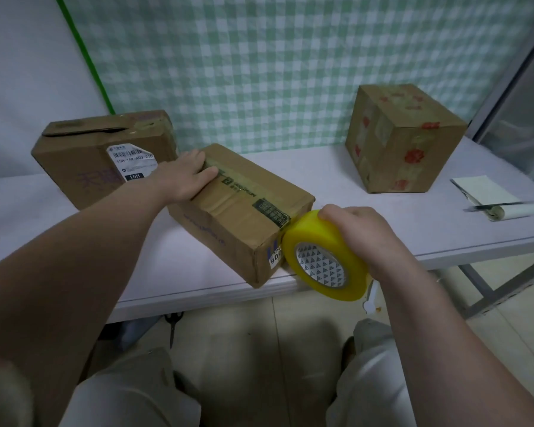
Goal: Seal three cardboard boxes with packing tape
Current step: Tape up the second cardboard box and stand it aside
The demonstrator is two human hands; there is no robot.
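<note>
Smooth table (383, 223); creased box (228, 217), glossy tape roll (307, 231).

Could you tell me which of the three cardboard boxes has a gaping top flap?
The left box with the white barcode label: a dark gap shows along its top. The middle box and right box look closed.

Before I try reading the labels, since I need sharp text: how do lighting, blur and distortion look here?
Head view: soft, flat light, no hard glare, a dark shadow on the floor below the table; head view: wide-angle distortion bows the table edge and stretches the forearms; head view: the label on the left box is legible, the blade at the far right looks smeared.
</note>
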